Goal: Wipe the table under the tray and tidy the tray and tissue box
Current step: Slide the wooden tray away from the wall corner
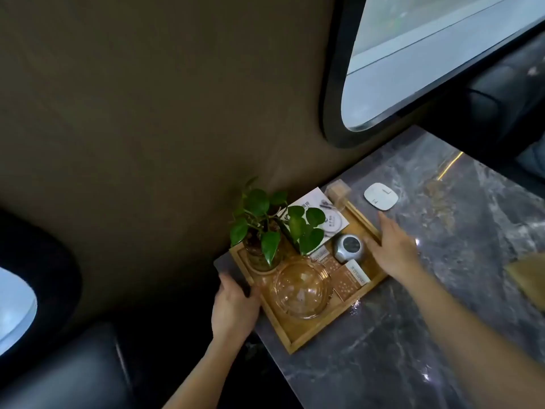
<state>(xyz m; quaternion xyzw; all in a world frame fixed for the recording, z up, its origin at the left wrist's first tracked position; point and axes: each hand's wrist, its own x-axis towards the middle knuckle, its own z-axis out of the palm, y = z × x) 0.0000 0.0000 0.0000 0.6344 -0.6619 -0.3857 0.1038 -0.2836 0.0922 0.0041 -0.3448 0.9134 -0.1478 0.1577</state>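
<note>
A wooden tray (pixel 306 335) sits at the left end of the dark marble table (pixel 413 335), against the wall. It carries a potted green plant (pixel 262 231), a clear glass bowl (pixel 300 287), a small silver clock (pixel 349 247), small boxes (pixel 348 280) and a leaflet (pixel 317 211). My left hand (pixel 234 308) grips the tray's left rim. My right hand (pixel 393 249) holds the tray's right rim beside the clock. A tan object (pixel 528 278) at the right edge may be the tissue box; it is cut off.
A white rounded device (pixel 381 196) lies on the table beyond the tray. A small clear box (pixel 338 191) stands at the tray's far corner. The brown wall is close behind, with a window at the upper right. Dark seats lie left and below.
</note>
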